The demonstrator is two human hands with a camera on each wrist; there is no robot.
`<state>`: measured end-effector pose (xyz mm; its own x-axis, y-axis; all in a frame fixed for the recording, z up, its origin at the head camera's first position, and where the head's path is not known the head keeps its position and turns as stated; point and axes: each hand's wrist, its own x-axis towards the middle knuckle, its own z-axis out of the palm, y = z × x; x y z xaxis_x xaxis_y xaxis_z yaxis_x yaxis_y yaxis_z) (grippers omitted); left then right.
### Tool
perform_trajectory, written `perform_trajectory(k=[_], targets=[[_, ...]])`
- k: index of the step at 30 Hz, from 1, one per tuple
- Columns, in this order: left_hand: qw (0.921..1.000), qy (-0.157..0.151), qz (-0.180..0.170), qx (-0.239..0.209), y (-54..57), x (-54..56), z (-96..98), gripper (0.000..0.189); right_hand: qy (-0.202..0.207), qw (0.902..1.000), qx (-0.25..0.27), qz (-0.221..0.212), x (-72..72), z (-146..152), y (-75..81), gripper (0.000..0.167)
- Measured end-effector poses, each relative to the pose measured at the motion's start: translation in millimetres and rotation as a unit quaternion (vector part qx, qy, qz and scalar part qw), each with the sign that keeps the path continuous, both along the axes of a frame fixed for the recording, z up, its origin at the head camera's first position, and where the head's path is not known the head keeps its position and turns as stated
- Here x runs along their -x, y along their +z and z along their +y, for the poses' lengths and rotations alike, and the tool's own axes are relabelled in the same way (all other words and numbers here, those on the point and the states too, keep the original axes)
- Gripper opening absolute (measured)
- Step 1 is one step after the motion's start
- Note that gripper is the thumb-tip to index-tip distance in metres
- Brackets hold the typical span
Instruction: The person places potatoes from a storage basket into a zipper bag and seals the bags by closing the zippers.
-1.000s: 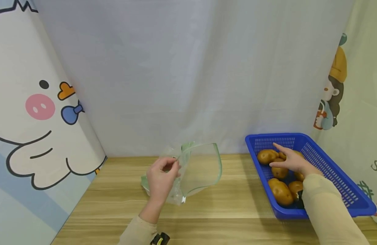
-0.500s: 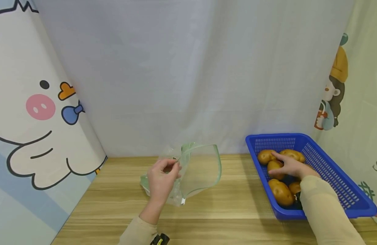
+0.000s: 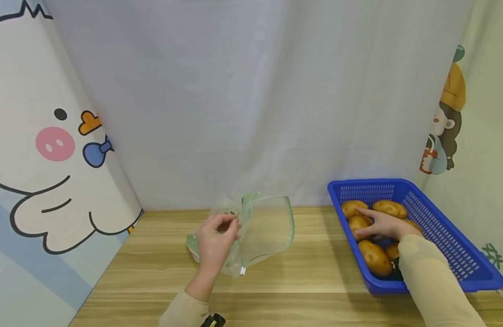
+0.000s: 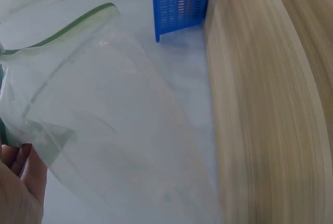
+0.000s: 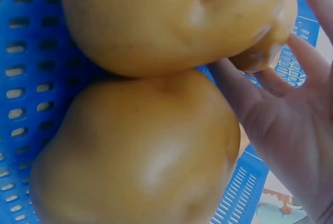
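My left hand pinches the edge of a clear zip bag with green trim, whose mouth gapes toward the right over the table. In the left wrist view the zip bag spreads out from the left hand's fingers. Inside the blue basket, my right hand has its thumb and fingers around a potato near the left wall. In the right wrist view that potato shows between the fingers, partly hidden behind two larger potatoes close to the camera.
The blue plastic basket stands on the right of the wooden table. Other potatoes lie in it, one at the front and one at the back. A pale curtain hangs behind the table.
My right hand has come down among the potatoes and its thumb and fingers have closed around one, which has shifted left. The left hand keeps its hold on the bag, almost still.
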<state>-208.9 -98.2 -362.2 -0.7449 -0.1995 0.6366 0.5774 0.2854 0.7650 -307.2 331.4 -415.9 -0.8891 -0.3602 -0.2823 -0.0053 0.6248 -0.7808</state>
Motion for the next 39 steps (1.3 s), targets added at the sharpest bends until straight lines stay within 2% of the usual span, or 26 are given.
perform_trajectory(k=[6,14,17,21,25,28,31,36,39], targets=[[0.9999,-0.005,-0.008,-0.006,0.1,-0.3,-0.6,0.006,-0.017,0.9977,0.045,-0.048,3.9,-1,-2.0,0.091],[0.9999,-0.004,-0.014,-0.007,0.7,-1.4,-1.5,0.005,-0.020,0.9880,0.126,-0.088,6.0,-2,-5.3,0.083],[0.9999,-0.003,-0.015,-0.006,1.1,-2.3,-1.6,0.006,-0.030,0.9797,0.174,-0.096,5.0,-3,-4.9,0.078],[0.9998,0.002,-0.018,-0.006,1.9,-2.3,-1.7,0.007,-0.046,0.9601,0.257,-0.100,4.1,-4,1.0,0.065],[0.9998,0.008,-0.018,-0.009,2.4,-0.8,-1.6,0.008,-0.029,0.9455,0.316,-0.074,4.5,-5,8.8,0.042],[0.9997,0.007,-0.019,-0.014,2.9,-0.1,-1.3,0.006,-0.009,0.9367,0.347,-0.050,5.3,-8,15.3,0.039],[0.9997,0.003,-0.019,-0.017,3.4,-0.2,-1.2,0.006,0.010,0.9363,0.350,-0.027,4.8,-15,26.0,0.041],[0.9998,0.005,-0.015,-0.013,4.7,-0.6,-0.9,0.006,0.054,0.9443,0.324,0.012,0.3,-29,51.3,0.052],[0.9998,0.008,-0.012,-0.012,5.9,-0.5,-0.6,0.006,0.086,0.9417,0.324,0.031,-4.8,-43,65.0,0.056]])
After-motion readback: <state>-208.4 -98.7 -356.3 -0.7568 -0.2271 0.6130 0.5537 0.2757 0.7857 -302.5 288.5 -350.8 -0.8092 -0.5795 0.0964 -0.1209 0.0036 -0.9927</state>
